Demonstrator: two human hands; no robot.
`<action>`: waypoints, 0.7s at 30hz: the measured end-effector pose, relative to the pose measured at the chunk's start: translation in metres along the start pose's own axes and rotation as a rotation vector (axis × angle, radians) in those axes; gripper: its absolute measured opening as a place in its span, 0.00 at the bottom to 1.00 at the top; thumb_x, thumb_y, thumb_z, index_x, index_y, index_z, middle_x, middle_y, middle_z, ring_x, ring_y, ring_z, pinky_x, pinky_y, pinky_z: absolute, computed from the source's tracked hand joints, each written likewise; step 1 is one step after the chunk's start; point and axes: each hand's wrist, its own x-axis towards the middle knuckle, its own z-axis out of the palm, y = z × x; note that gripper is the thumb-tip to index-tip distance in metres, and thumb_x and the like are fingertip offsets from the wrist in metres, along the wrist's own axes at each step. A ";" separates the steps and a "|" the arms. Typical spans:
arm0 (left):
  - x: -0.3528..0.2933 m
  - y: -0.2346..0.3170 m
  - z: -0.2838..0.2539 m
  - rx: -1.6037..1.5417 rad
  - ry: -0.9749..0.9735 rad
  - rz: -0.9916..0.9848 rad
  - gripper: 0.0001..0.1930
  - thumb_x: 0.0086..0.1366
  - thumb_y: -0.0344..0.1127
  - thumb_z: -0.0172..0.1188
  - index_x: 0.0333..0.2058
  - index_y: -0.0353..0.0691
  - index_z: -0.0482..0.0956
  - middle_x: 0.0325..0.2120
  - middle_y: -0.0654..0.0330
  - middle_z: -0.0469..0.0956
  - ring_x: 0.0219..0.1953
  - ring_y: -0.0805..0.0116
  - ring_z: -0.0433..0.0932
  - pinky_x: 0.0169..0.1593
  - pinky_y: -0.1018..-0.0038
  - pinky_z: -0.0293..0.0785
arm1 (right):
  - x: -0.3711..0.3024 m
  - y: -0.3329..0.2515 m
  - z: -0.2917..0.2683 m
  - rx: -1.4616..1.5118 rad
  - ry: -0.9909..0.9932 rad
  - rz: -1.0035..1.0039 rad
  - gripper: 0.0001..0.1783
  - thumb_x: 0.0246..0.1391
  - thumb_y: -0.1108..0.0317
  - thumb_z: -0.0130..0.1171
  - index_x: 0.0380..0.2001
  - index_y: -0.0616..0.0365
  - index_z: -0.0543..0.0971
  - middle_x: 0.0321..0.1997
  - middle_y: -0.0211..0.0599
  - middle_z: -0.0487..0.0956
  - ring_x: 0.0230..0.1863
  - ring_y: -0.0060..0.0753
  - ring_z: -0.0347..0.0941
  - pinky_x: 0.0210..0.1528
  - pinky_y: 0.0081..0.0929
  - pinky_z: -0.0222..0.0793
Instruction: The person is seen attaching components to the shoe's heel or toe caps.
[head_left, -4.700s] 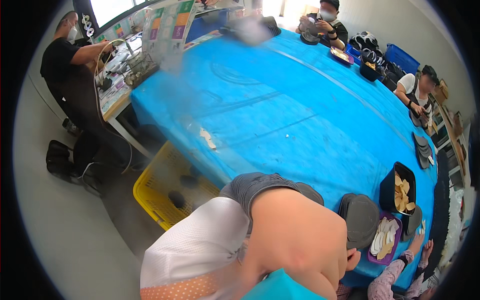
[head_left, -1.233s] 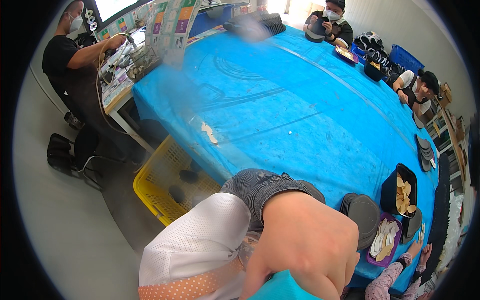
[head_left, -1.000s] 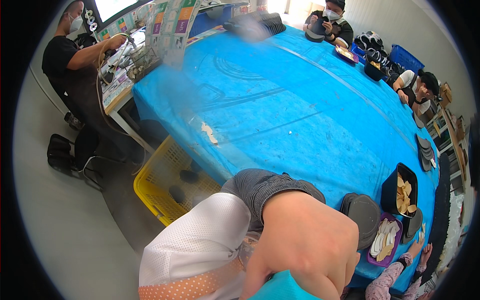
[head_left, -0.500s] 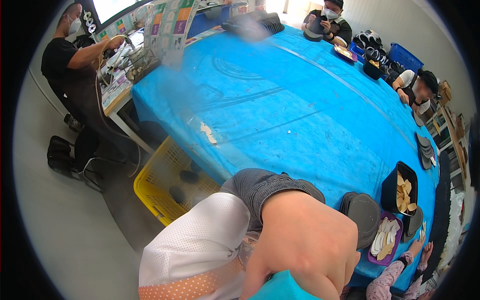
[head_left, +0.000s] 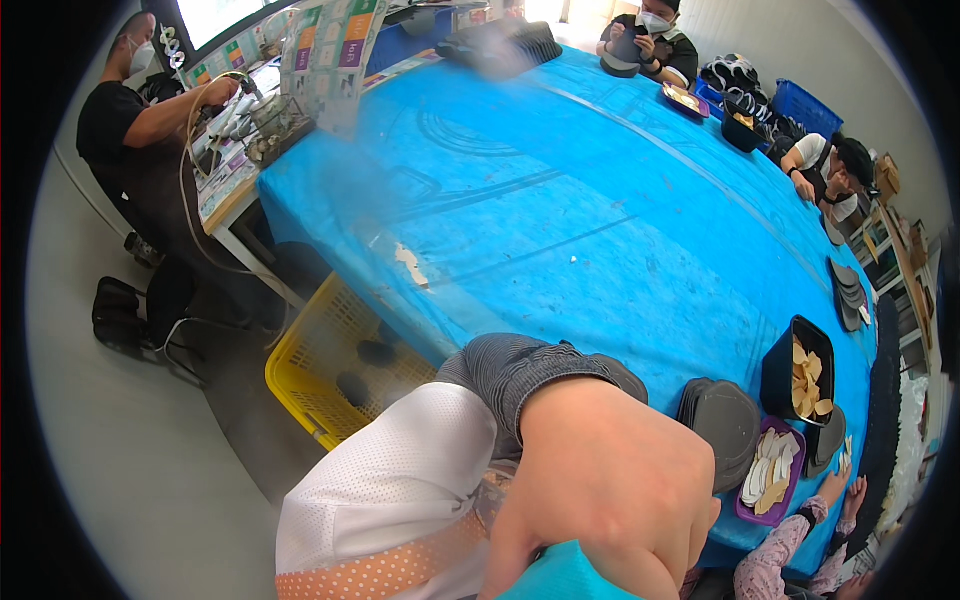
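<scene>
My left hand [head_left: 615, 465] is very close to the camera, its back facing up. A white perforated sleeve [head_left: 390, 465] with a dark ribbed cuff [head_left: 535, 375] covers that arm. Its fingers bend down toward the lower edge, beside a turquoise cloth-like piece [head_left: 570, 575]. The fingertips are hidden, and so is anything they may hold. My right hand does not show clearly. Just right of the left hand, dark grey rounded flat pieces [head_left: 722, 430] lie stacked on the blue-covered table [head_left: 480, 240]. One more dark rounded piece [head_left: 620, 375] peeks out behind the cuff.
A black bin [head_left: 800, 375] and a purple tray [head_left: 768, 470] hold beige and white pieces. At the lower right are another person's hands [head_left: 840, 490]. A yellow basket [head_left: 310, 350] stands left of the table. Several co-workers sit or stand around; one [head_left: 160, 130] works at the left bench.
The view has shifted very slightly. My left hand stays bent in the same place. At the right, a seated co-worker's head and raised hand have moved a little.
</scene>
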 end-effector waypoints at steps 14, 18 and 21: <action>0.000 0.000 0.002 -0.010 0.004 -0.019 0.37 0.47 0.73 0.59 0.23 0.38 0.66 0.17 0.59 0.71 0.23 0.57 0.77 0.22 0.68 0.72 | -0.001 0.001 0.001 -0.003 0.012 -0.004 0.18 0.58 0.78 0.47 0.16 0.61 0.55 0.18 0.40 0.52 0.19 0.41 0.51 0.23 0.37 0.46; 0.001 0.000 -0.001 -0.006 0.002 -0.025 0.37 0.47 0.74 0.58 0.22 0.38 0.65 0.17 0.59 0.71 0.23 0.56 0.77 0.22 0.68 0.72 | -0.002 0.003 0.000 -0.002 0.006 -0.006 0.18 0.58 0.78 0.47 0.16 0.61 0.55 0.18 0.40 0.52 0.19 0.41 0.51 0.23 0.37 0.46; 0.002 0.001 -0.005 -0.033 -0.049 -0.028 0.37 0.49 0.72 0.60 0.25 0.36 0.70 0.19 0.59 0.74 0.22 0.57 0.76 0.22 0.68 0.71 | -0.003 0.003 0.000 -0.007 0.006 -0.006 0.18 0.58 0.78 0.47 0.17 0.61 0.55 0.18 0.40 0.52 0.19 0.41 0.51 0.23 0.37 0.46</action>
